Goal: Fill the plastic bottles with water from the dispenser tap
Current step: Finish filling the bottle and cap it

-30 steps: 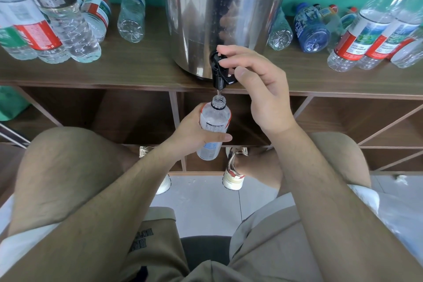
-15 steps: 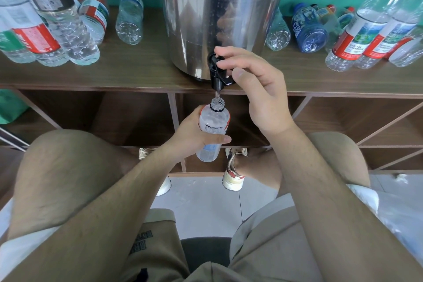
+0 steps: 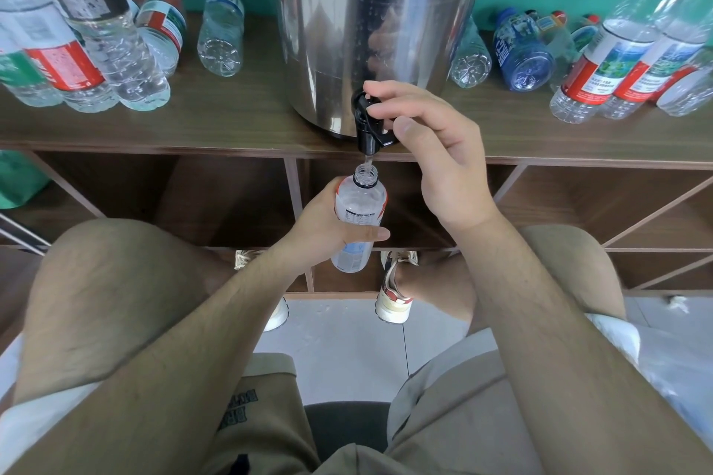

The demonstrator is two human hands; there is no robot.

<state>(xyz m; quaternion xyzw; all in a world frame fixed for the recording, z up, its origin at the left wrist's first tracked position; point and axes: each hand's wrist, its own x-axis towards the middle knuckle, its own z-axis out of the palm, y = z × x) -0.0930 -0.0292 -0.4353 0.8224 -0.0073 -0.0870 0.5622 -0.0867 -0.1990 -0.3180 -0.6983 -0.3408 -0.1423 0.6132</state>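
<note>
Clear plastic bottles (image 3: pixel 77 62) with red-and-green labels crowd the far left of the brown wooden bench (image 3: pixel 231 119), leaning together with water in them. Just to their right two more lie on their sides, bases toward the camera: a red-capped bottle (image 3: pixel 162 27) and a pale-labelled bottle (image 3: pixel 220 35).

Below the bench edge, the person's left grip (image 3: pixel 324 227) is wrapped round the middle of a small plastic bottle (image 3: pixel 360 204), thumb across its front label. It holds the bottle nearly upright in front of the open compartments under the bench. The bottle is uncapped and its neck sits directly under the black tap (image 3: pixel 368 123), apart from the spout. A thin stream of water (image 3: pixel 368 160) runs from spout into neck. How full the bottle is cannot be told through the label.

The tap juts from the foot of the steel dispenser (image 3: pixel 366 12), which stands on the bench with droplets on its wall. The right grip (image 3: pixel 436 154) is clenched on the tap's lever, index finger (image 3: pixel 389 89) curled over its top and thumb (image 3: pixel 409 127) against its front.

Right of the dispenser a crumpled clear bottle (image 3: pixel 468 62) and a blue bottle (image 3: pixel 521 50) lie on their sides. At the far right several red-labelled bottles (image 3: pixel 602 73) lean together.
</note>
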